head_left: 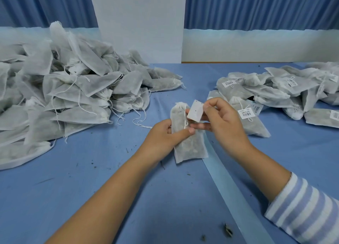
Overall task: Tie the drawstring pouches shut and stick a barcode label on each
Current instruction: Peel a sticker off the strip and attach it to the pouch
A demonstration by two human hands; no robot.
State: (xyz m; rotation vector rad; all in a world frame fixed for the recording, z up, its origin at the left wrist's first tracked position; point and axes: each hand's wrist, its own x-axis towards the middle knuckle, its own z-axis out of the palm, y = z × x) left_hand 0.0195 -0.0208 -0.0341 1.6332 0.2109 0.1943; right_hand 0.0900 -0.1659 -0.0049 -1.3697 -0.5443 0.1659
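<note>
Pouch (189, 146) sits gripped in the left hand (163, 135), while the right hand (225, 124) pinches a label (195, 111). Unlabelled heap (64, 89) lies left and labelled pile (293, 91) right, with blue table (128, 197) stretching between.

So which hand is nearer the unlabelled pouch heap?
Left. The left hand, gripping a pouch, sits just right of the unlabelled pouch heap; the right hand, pinching a label, is farther right.

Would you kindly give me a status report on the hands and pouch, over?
Left hand grips pouch, neck tied. Right hand pinches label, not yet stuck. Nothing in the way; unlabelled pile at left, labelled pile at right.
</note>
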